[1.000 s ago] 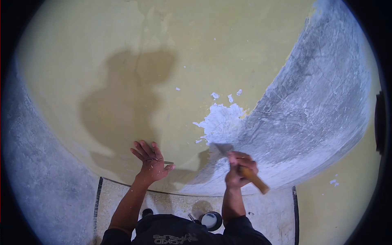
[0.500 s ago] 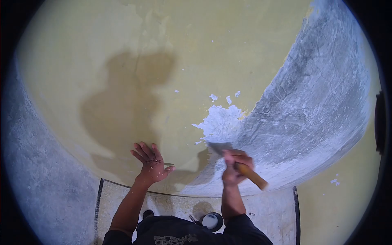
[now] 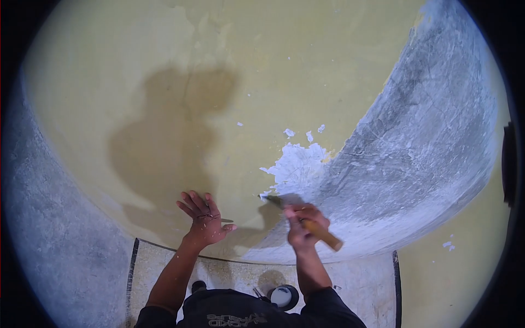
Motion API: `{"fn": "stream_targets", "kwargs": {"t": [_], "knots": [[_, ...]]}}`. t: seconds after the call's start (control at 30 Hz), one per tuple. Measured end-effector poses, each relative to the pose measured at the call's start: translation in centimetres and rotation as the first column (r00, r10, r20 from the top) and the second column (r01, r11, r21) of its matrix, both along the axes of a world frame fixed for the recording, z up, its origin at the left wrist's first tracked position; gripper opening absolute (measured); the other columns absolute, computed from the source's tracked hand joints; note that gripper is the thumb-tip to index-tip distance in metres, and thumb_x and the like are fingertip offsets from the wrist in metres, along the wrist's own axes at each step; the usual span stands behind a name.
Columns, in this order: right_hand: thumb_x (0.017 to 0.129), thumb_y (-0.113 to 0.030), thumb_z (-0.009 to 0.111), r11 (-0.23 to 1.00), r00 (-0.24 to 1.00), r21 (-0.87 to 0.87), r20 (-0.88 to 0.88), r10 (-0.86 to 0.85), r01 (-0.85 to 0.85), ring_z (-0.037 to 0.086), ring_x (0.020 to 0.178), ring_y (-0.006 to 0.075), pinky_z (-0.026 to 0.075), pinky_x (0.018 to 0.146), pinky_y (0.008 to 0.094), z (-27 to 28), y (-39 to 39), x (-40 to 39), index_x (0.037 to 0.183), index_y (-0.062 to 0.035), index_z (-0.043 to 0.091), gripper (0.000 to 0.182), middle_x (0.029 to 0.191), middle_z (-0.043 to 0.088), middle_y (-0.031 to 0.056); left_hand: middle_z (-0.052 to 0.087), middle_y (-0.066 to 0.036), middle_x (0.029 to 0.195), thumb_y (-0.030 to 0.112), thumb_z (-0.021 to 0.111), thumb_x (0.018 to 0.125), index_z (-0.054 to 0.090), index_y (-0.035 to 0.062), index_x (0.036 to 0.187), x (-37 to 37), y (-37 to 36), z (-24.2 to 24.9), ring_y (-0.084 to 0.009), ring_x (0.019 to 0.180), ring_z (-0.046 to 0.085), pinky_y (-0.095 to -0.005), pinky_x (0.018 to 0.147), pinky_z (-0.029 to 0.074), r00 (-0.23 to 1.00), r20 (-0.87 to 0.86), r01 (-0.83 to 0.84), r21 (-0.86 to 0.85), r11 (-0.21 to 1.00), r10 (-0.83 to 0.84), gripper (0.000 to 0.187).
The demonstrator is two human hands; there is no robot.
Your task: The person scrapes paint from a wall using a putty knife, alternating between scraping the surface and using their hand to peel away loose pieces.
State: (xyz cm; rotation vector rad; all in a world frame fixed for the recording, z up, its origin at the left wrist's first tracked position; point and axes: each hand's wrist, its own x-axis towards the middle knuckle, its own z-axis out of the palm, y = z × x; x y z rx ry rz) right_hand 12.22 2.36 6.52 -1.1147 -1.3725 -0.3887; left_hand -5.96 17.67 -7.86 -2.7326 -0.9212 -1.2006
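Note:
My right hand is wrapped round a scraper with a wooden handle. Its dark, flat blade points up and left, against the wall at the lower edge of a white bare patch with ragged edges. To the left, my left hand rests with its fingers spread on the yellow painted wall. Small pale flecks dot the back of that hand. On the right, a broad grey stripped area borders the yellow paint and the white patch.
Below, a container with white contents stands on the speckled floor, close to my body. A dark line edges the floor. Grey surface lies at the left, and a dark object at the far right.
My right hand has moved slightly left with the scraper, and the blade now reaches further left below the white patch. My left hand stays spread on the wall.

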Motion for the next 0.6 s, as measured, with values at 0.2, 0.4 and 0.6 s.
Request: {"fn": "stream_targets", "kwargs": {"t": [0.2,0.4,0.6], "knots": [[0.077,0.011,0.068,0.984,0.996,0.161,0.020,-0.085,0.080,0.064,0.069,0.0230,0.055,0.065,0.0331,-0.3,-0.2,0.2,0.089,-0.0038,0.045,0.030,0.075,0.062,0.0168,-0.033,-0.042,0.137,0.065,0.065,0.072,-0.018,-0.0043,0.144,-0.3,-0.1,-0.3,-0.0669,0.122,-0.030,-0.0803,0.086,-0.015,1.000,0.008,0.008,0.007,1.000,-0.008,0.130],[0.076,0.004,0.074,0.979,0.990,0.201,-0.129,0.052,-0.026,0.065,0.069,0.0237,0.055,0.065,0.0332,0.1,0.2,0.6,0.082,-0.0034,0.051,0.025,0.077,0.064,0.0167,-0.033,-0.041,0.138,0.067,0.062,0.073,-0.019,-0.0040,0.144,0.0,0.1,0.0,-0.0661,0.123,-0.030,-0.0801,0.086,-0.015,1.000,0.014,-0.002,0.012,1.000,0.001,0.128],[0.077,0.006,0.070,0.967,0.986,0.253,-0.163,0.017,0.025,0.066,0.068,0.0252,0.055,0.065,0.0345,0.4,-0.2,0.7,0.084,-0.0039,0.047,0.026,0.072,0.063,0.0164,-0.033,-0.041,0.138,0.067,0.061,0.073,-0.017,-0.0046,0.144,-0.3,0.1,0.0,-0.0655,0.124,-0.030,-0.0803,0.086,-0.015,1.000,0.003,0.006,0.019,1.000,-0.006,0.128]]}}
